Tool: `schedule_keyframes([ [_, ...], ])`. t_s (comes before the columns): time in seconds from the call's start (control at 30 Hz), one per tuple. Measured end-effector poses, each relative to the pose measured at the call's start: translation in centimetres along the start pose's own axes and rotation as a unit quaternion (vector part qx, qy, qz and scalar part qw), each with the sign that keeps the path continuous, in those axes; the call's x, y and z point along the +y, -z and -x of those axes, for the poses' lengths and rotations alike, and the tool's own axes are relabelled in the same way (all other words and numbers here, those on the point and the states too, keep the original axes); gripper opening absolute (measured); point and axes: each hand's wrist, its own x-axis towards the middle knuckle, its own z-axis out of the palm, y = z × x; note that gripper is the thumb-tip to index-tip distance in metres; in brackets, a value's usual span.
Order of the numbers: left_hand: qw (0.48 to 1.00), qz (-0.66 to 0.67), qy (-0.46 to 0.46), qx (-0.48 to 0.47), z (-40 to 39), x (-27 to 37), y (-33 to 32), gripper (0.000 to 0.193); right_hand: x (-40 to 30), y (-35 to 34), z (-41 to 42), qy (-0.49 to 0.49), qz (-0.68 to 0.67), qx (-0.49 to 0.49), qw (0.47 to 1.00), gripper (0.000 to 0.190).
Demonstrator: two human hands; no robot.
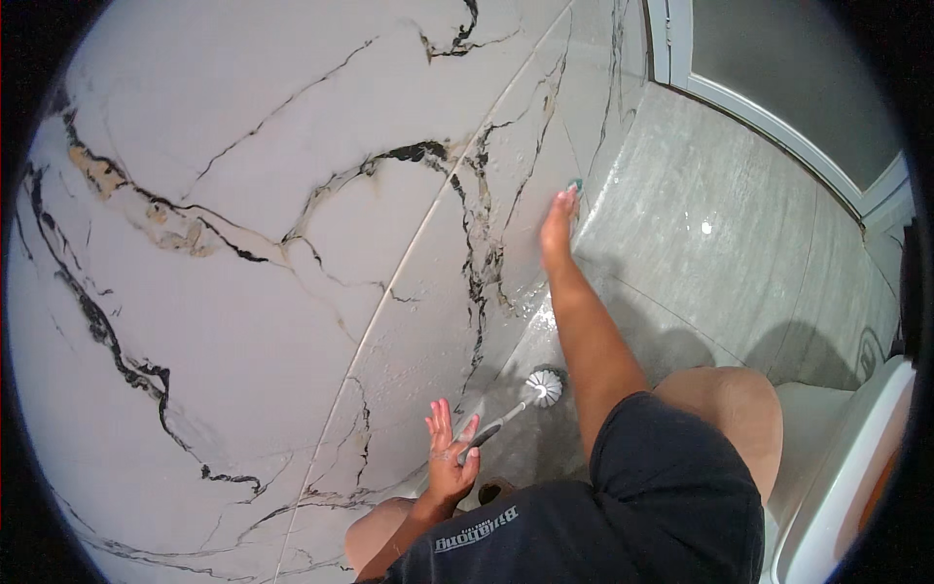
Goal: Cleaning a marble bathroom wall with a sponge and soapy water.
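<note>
My right hand (pixel 558 223) reaches forward low along the wet marbled wall tile (pixel 503 219), by the floor edge. A small teal item (pixel 575 185), perhaps a scrubbing pad, shows at its fingertips; the fingers cover most of it. Nearer my body, at the lower middle, my left hand (pixel 449 456) has its outer fingers stretched out. The grey-gripped handle of a white round-headed brush (pixel 544 387) lies between its thumb and index finger. That brush head points away to the right, over the floor beside the wall; whether it touches the floor cannot be told.
Wet grey floor tiles (pixel 700 219) stretch to the right of the wall. A white-framed door with a dark panel (pixel 773 80) stands at the upper right. The white toilet (pixel 839 467) is close on the right, beside my knee. A dark round opening (pixel 495 491) shows near my left hand.
</note>
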Motion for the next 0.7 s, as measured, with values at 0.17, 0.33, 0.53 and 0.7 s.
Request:
schedule_keyframes([
  [0.17,0.999,-0.010,0.033,0.008,1.3,-0.6,0.6,0.038,-7.1,-2.7,0.7,0.281,-0.001,-0.090,0.955,0.064],
  [0.33,0.998,-0.050,0.022,0.016,1.1,-0.3,1.0,0.036,-9.9,-4.0,8.3,0.397,0.083,-0.068,0.912,0.058],
  [0.53,0.999,-0.047,0.004,0.004,2.2,-0.8,1.2,0.035,-6.2,-2.0,2.0,0.227,0.085,-0.017,0.970,0.064],
  [0.7,0.999,-0.030,0.015,0.023,2.9,-1.6,0.6,0.043,-7.9,-3.4,1.7,0.295,0.085,-0.071,0.949,0.069],
])
